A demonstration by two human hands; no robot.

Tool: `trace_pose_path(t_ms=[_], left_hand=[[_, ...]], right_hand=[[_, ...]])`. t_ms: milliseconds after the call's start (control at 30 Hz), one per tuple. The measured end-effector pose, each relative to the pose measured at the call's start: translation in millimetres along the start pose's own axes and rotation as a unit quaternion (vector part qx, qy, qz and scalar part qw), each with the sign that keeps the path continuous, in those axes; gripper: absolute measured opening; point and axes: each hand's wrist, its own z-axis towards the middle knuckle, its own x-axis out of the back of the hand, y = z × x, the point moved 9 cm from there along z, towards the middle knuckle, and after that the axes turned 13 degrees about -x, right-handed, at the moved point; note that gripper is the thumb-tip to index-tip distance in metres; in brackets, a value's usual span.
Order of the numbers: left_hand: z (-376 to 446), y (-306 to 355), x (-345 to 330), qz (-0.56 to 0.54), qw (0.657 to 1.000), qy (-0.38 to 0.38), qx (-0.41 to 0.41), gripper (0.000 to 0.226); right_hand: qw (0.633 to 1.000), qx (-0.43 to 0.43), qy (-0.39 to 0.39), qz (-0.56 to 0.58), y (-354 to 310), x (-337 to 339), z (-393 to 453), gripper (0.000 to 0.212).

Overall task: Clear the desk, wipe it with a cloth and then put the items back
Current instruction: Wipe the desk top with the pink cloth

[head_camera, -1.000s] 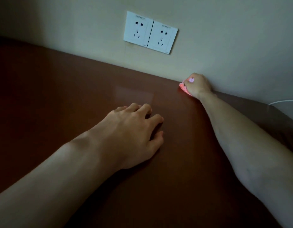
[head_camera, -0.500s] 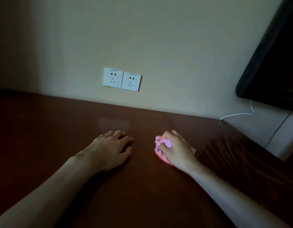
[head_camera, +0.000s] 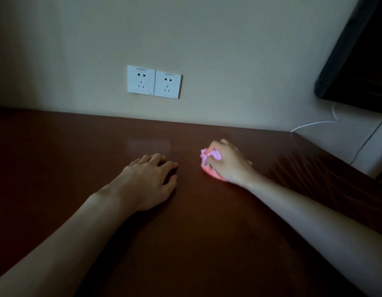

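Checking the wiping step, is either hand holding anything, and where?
The right hand grips the bunched pink cloth from above, pressed on the desk. The left hand holds nothing.

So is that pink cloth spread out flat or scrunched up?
Scrunched up. The cloth is a crumpled wad gripped in the right hand, with creased folds bulging out past the fingers onto the desk.

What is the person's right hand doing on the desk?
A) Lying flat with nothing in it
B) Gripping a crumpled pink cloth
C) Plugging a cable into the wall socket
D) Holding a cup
B: the right hand grips a bunched pink cloth against the brown desk, with fingers curled round it.
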Motion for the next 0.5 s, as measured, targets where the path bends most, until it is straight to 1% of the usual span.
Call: trace_pose_path(t_ms=[33, 133, 167, 233, 300, 333, 433, 500], left_hand=[[0, 0, 0, 0.001, 1.000, 0.002, -0.002, 0.056], [1, -1, 3, 0.012, 1.000, 0.021, -0.010, 0.055], [2, -1, 4, 0.018, 0.999, 0.028, -0.013, 0.054], [4, -1, 6, 0.032, 0.999, 0.035, -0.020, 0.052], [7, -1, 6, 0.045, 0.998, 0.035, -0.023, 0.051], [7, 0, 5, 0.050, 0.998, 0.034, -0.023, 0.051], [5, 1, 6, 0.063, 0.997, 0.029, -0.022, 0.051], [4, 0, 6, 0.066, 0.997, 0.025, -0.020, 0.051]], right_hand=[[1.000, -0.017, -0.001, -0.011, 3, -8, 24, 0.024], [0.999, -0.047, 0.010, -0.007, 7, -25, 90, 0.050], [0.998, -0.053, 0.016, -0.003, 9, -30, 110, 0.053], [0.997, -0.069, 0.021, -0.004, 12, -38, 143, 0.048], [0.996, -0.082, 0.024, -0.015, 17, -46, 171, 0.033], [0.995, -0.090, 0.026, -0.023, 22, -50, 185, 0.030], [0.992, -0.111, 0.038, -0.040, 29, -55, 209, 0.034], [0.991, -0.107, 0.035, -0.073, 28, -57, 208, 0.033]])
